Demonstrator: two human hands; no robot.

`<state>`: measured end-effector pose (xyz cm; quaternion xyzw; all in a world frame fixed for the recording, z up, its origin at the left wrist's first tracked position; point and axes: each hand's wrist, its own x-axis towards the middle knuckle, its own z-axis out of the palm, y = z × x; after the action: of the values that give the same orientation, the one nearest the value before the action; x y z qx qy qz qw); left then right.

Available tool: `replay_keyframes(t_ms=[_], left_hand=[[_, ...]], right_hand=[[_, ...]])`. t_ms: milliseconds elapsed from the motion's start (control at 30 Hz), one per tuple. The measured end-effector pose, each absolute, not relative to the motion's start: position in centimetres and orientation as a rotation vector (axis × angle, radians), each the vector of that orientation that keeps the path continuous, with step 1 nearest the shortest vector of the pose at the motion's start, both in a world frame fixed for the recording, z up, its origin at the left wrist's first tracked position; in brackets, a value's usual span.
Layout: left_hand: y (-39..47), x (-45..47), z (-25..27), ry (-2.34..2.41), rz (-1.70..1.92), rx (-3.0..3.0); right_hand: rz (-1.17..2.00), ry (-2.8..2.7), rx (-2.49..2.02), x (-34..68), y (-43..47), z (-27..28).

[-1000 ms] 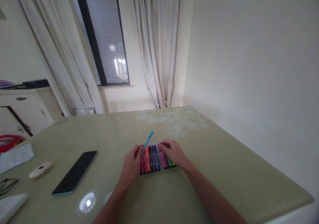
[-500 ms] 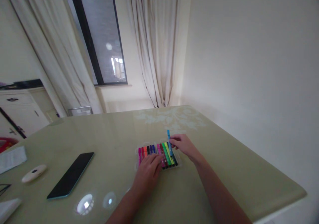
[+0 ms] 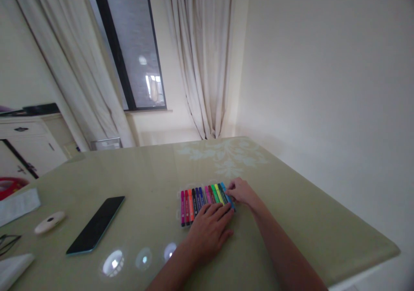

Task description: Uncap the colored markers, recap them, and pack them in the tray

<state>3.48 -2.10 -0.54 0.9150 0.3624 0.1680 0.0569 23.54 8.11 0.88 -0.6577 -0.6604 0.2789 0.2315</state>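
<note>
The blue pen (image 3: 229,198) is touched near its far end by the bunched fingertips of the right hand (image 3: 241,191); whether it is pinched cannot be told. It is laid along the right edge of the case (image 3: 178,214), beside the other pens (image 3: 190,207). The left hand (image 3: 208,230) is spread, fingers outstretched, over several near ends. The case is set on the surface (image 3: 145,178). Paper (image 3: 21,205) is placed near the surface's left edge.
</note>
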Motion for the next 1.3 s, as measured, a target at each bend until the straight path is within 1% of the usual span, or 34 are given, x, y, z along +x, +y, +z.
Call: replay_keyframes(t_ms=[100, 200, 267, 333, 467, 533, 700, 800, 967, 1067, 1167, 1300], left_hand=[[-2.1, 3.6, -0.4, 1.11, 0.515, 2.782], [-2.1, 3.6, -0.5, 1.106, 0.558, 2.807], [-2.0, 3.2, -0.7, 1.182, 0.614, 2.813], [-1.8, 2.3, -0.9, 1.398, 0.698, 2.768], [-1.1, -0.7, -1.6, 2.048, 0.866, 2.435], [-0.7, -2.0, -2.2, 2.168, 0.846, 2.312], [0.0, -3.2, -3.7, 1.932, 0.66, 2.341], [0.0, -3.1, -3.9, 1.888, 0.591, 2.343], [0.2, -3.1, -3.2, 1.862, 0.544, 2.369], [0.9, -2.9, -2.4, 1.836, 0.487, 2.441], [1.7, -2.3, -1.7, 1.753, 0.416, 2.498], [2.3, -1.6, -1.6, 1.66, 0.428, 2.537]], right_hand=[[0.864, -1.751, -1.827, 23.5, 8.5, 0.4], [0.887, -1.707, -1.821, 23.2, 8.8, 0.0], [0.899, -1.683, -1.8, 23.1, 8.8, -0.2], [0.908, -1.662, -1.778, 23.1, 8.6, -0.3], [0.912, -1.624, -1.746, 23.0, 7.8, -0.3], [0.862, -1.616, -1.723, 23.0, 7.1, -0.4], [0.641, -1.704, -1.602, 22.9, 5.4, -1.2], [0.495, -1.814, -1.653, 22.5, 5.1, -1.2], [0.151, -1.957, -1.867, 20.6, 6.4, 0.1], [-0.042, -2.085, -1.76, 19.2, 7.3, 0.4], [-0.028, -2.236, -1.57, 18.3, 7.8, -0.1], [0.011, -2.251, -1.52, 18.3, 7.7, -1.0]])
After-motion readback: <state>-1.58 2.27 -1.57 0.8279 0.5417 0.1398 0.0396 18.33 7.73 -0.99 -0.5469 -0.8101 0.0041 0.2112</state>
